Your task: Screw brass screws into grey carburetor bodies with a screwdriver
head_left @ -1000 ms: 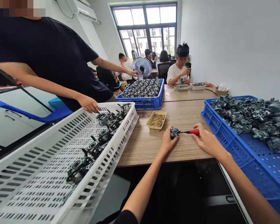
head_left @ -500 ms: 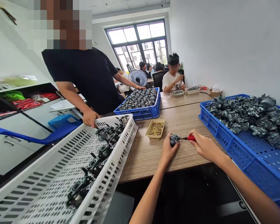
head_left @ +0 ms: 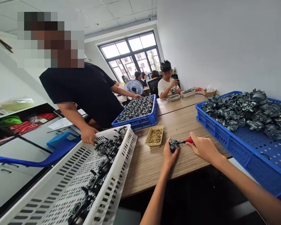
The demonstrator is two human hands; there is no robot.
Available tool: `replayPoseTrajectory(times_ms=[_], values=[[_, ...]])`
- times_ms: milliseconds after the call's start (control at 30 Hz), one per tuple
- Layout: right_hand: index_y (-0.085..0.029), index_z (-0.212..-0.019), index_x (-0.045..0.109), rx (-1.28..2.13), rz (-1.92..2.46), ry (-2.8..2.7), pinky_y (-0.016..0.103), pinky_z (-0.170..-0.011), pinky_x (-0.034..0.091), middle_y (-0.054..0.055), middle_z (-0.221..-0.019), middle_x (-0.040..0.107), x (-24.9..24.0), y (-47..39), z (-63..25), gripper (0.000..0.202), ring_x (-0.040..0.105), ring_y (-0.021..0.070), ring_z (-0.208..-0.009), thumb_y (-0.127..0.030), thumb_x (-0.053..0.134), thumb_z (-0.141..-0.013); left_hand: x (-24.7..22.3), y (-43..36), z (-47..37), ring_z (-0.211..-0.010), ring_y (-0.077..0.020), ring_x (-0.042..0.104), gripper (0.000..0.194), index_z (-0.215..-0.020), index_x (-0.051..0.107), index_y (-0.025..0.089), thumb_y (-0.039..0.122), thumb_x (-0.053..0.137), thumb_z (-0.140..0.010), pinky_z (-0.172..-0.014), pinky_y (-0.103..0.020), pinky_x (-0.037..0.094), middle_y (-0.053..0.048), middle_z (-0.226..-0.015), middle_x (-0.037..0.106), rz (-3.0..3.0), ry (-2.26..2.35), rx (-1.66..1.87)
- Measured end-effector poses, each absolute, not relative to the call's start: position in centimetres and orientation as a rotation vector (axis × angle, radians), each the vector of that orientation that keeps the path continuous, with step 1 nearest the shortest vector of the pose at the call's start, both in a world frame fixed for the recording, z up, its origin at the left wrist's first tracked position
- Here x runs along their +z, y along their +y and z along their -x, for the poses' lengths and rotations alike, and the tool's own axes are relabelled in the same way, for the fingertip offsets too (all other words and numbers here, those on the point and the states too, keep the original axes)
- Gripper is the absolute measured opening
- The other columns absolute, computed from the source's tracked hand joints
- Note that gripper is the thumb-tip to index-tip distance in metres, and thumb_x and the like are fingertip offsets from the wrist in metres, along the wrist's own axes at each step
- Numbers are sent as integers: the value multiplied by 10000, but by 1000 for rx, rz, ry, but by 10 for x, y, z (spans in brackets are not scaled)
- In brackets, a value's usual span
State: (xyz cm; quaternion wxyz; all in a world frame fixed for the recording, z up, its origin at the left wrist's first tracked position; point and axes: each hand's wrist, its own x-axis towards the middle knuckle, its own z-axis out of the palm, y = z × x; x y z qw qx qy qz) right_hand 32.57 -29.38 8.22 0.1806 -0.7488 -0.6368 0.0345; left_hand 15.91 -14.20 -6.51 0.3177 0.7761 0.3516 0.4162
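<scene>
Near the table's front edge my left hand (head_left: 170, 155) is closed around a small grey metal carburetor (head_left: 174, 144). My right hand (head_left: 202, 146) grips a screwdriver by its red handle (head_left: 189, 140). The dark shaft points left and its tip meets the carburetor's side; the exact contact spot is too small to make out. Just beyond my left hand sits a yellowish tray (head_left: 146, 141) of small brass-coloured parts (head_left: 155, 136).
On the right, a blue crate (head_left: 227, 142) holds a heap of carburetors. A white crate (head_left: 118, 173) with several carburetors stands at left. A co-worker in a black shirt (head_left: 81, 93) touches it and another full blue crate (head_left: 145, 121). Another person (head_left: 168, 84) sits farther back.
The camera view has shifted and tilted slightly, so the scene sits lower and a little left. Both my hands keep their hold, with the screwdriver still against the carburetor.
</scene>
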Motion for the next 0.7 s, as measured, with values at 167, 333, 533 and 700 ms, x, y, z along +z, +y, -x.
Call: replayPoseTrajectory(times_ms=[167,333,533,700], values=[[-195,-1239,462,213,1997,-1810,308,-729,451,118,-1063,746,84,-296,-329,235,732,268,-957,-345,419,-1062,-63,-143,-159,-1373,-283,529,690,-1463,457,208,290,699,-822,-1204,-466,366,-132,-1462,571,-2043,934,1078],[-229,-1172,484,234,1891,-1831,277,-717,428,85,-1169,726,84,-296,-329,141,722,227,-982,-285,416,-1062,-63,-143,-158,-1367,-281,528,694,-1463,448,213,309,702,-824,-1193,-455,376,-124,-1456,571,-2058,932,1030],[-177,-1140,506,47,2252,-1744,290,-634,392,117,-861,753,87,-293,-323,332,741,282,-823,-468,359,-1078,-63,-143,-159,-1365,-284,528,694,-1466,445,208,330,702,-833,-1194,-462,374,-127,-1451,570,-2073,935,1026],[-222,-1231,454,234,1922,-1830,286,-718,436,86,-1142,740,87,-298,-330,193,732,245,-993,-301,435,-1055,-62,-144,-159,-1370,-281,526,693,-1469,446,218,312,708,-834,-1197,-463,375,-123,-1459,566,-2073,942,1032]])
